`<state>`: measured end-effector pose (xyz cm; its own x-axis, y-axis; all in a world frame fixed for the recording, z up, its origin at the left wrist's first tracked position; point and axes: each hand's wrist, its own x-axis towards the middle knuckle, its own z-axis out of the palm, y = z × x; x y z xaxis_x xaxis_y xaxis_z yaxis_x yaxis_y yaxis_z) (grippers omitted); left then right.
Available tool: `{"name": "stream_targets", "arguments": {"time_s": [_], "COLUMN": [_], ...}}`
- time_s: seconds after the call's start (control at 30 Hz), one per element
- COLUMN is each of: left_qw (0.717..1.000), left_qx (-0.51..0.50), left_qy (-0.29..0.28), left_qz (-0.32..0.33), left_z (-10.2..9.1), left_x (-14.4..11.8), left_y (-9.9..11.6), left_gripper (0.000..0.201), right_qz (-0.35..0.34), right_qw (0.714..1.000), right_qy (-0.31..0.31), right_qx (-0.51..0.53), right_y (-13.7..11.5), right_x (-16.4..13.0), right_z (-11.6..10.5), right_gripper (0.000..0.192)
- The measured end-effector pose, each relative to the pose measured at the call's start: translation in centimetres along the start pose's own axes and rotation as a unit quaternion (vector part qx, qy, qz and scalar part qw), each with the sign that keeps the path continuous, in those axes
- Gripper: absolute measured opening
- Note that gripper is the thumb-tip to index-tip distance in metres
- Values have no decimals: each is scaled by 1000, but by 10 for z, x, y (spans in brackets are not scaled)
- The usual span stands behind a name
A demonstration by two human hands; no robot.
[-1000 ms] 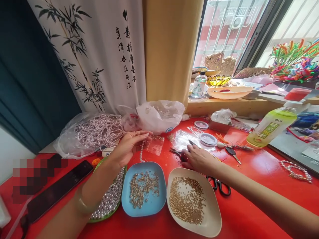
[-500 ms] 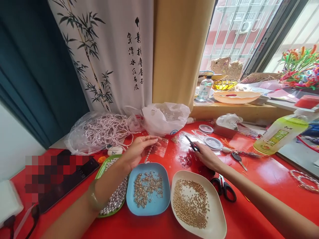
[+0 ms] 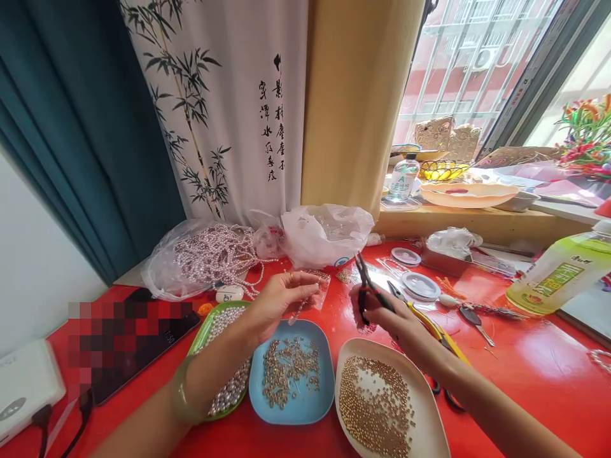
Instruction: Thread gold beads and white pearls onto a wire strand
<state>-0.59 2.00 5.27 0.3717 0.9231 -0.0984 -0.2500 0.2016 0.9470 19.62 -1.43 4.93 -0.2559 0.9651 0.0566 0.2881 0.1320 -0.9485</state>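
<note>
Right hand has lifted pliers; left hand pinches a pin above blue dish of pins.

three bead dishes, two bottles, one pliers

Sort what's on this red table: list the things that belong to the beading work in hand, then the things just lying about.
In use:
- left hand pinching a short beaded pin
- right hand holding small pliers
- blue dish of gold findings
- cream dish of gold beads
- green dish of pearls

Lying about:
- green drink bottle
- phone
- key
- white plastic bag
</note>
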Motion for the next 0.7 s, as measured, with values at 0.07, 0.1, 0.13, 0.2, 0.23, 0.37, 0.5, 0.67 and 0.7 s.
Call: {"name": "stream_targets", "arguments": {"time_s": [0.07,0.1,0.13,0.2,0.23,0.37,0.5,0.67,0.7], "left_qw": [1000,1000,1000,1000,1000,1000,1000,998,998], "left_qx": [7,10,15,23,25,28,31,54,56], "left_qy": [-6,-9,-10,-9,-7,1,1,19,22], "left_qz": [5,7,7,10,10,7,0,11,13], "left_z": [1,2,3,3,3,4,6,9,10], "left_x": [-3,-4,-5,-7,-7,-10,-13,-16,-17], "left_y": [1,1,2,2,2,5,7,8,8], "left_gripper": [18,18,19,19,19,17,17,19,19], "right_qz": [12,12,8,-9,-17,-40,-66,-79,-84], "right_qw": [999,998,997,994,992,982,966,949,946], "right_qy": [-15,-22,-29,-45,-51,-57,-41,-8,-2], "right_qx": [-35,-51,-67,-101,-118,-178,-247,-306,-313], "right_y": [-6,-7,-8,-9,-9,-12,-14,-13,-13], "right_x": [-10,-13,-16,-19,-19,-18,-18,-19,-20], "right_z": [8,10,11,11,10,11,14,16,16], "right_gripper": [26,26,25,23,21,13,9,5,4]}}
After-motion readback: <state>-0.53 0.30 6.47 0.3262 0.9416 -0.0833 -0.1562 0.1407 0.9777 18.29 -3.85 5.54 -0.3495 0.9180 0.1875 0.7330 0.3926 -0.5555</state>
